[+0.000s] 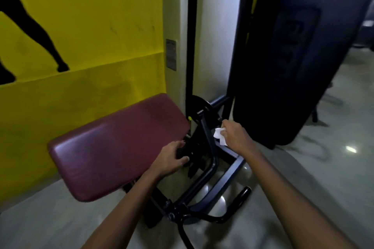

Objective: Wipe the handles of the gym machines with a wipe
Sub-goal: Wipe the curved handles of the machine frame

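Note:
A gym machine with a maroon padded rest point(113, 143) and a dark blue steel frame point(210, 186) stands in front of me. My left hand point(170, 157) grips a black padded handle point(181, 152) at the right end of the maroon pad. My right hand point(234, 135) pinches a crumpled white wipe point(219, 136) and holds it against the dark arm of the machine, just below the black round pulley point(199, 107). A second black handle point(241, 195) sticks up from the frame lower right, untouched.
The cream weight-stack housing point(176, 32) rises behind the pad. A large dark upright pad point(293, 56) leans at the right. A yellow wall point(81, 26) closes off the left side. Glossy grey floor point(334, 157) spreads to the right and below.

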